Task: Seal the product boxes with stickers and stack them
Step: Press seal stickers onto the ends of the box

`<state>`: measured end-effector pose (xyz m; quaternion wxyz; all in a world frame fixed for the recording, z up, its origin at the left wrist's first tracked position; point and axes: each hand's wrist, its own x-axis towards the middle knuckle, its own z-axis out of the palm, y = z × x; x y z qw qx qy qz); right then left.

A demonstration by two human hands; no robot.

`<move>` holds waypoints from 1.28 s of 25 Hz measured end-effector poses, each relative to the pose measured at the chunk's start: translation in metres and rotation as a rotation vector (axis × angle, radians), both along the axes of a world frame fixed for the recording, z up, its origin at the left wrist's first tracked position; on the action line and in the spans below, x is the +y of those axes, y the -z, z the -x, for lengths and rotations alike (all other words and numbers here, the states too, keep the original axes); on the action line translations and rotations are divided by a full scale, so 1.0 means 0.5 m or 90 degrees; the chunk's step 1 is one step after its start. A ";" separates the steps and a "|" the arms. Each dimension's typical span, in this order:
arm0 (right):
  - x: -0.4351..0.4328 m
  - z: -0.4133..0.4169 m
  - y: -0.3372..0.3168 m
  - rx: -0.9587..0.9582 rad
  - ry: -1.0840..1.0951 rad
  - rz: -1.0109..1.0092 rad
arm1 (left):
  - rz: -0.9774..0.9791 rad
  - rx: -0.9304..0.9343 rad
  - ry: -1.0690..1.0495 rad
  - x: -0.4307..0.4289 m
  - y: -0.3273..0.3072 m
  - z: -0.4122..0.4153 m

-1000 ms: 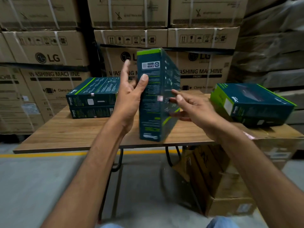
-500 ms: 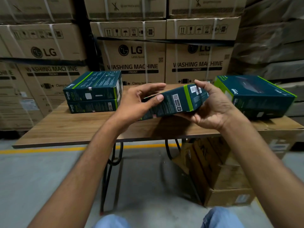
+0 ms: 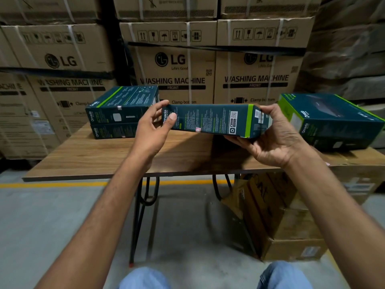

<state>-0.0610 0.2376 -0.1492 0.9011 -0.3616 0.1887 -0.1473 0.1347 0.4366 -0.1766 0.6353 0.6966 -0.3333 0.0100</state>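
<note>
1. Dark teal cardboard product box [image 3: 212, 119] held level above wooden surface [image 3: 100, 159]
2. Left hand [image 3: 153, 132]: thumb and fingers pinch its left end
3. Right hand [image 3: 277, 140]: fingers curled under right end, thumb on top

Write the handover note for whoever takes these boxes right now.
Left hand: grips the left end of the dark teal cardboard product box with green stripe.
Right hand: grips its right end; box is level, above the wooden table.
Done: small red-and-white sticker sits on the held box's near edge; stack of two matching teal boxes stands at table's left.
Left: probably set the held box on that stack; teal boxes at right, seals not visible.
</note>
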 end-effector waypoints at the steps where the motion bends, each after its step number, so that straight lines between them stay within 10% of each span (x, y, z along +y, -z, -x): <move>1: 0.000 0.000 -0.003 0.002 -0.004 0.002 | -0.007 -0.010 -0.006 0.002 -0.001 0.001; 15: 0.018 -0.024 -0.028 0.064 0.042 0.076 | -0.100 -0.236 -0.063 0.035 0.000 -0.012; 21: 0.027 -0.054 -0.029 0.221 -0.016 0.372 | -0.250 -0.386 0.159 0.008 -0.077 0.053; 27: 0.020 -0.073 -0.024 0.203 0.085 0.512 | -0.319 -0.564 0.008 -0.012 -0.057 0.077; 32: 0.048 -0.082 -0.017 0.045 0.043 0.579 | -0.056 -0.313 -0.134 -0.031 -0.099 0.058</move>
